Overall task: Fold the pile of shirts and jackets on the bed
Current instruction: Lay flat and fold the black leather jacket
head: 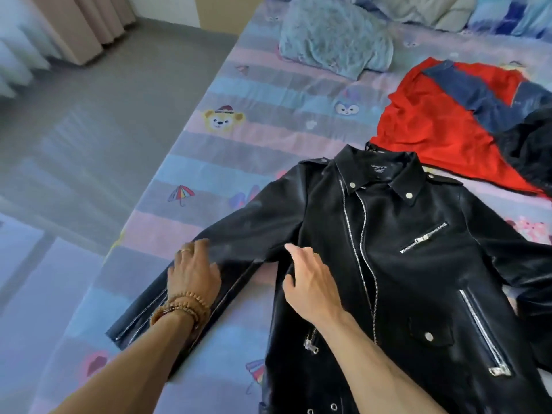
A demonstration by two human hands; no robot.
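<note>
Head view: black leather jacket (388, 264) lies front-up, spread flat on the bed (239, 138). Left hand (194, 273) rests on its outstretched sleeve (209, 264), fingers loosely spread, holding nothing; right hand (310, 282) lies flat on the jacket's side, fingers straight. Red shirt (433, 121) lies beyond the collar.

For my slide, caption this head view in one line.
Both hands, left hand and right hand, smooth a black leather jacket laid flat on the bed.
</note>
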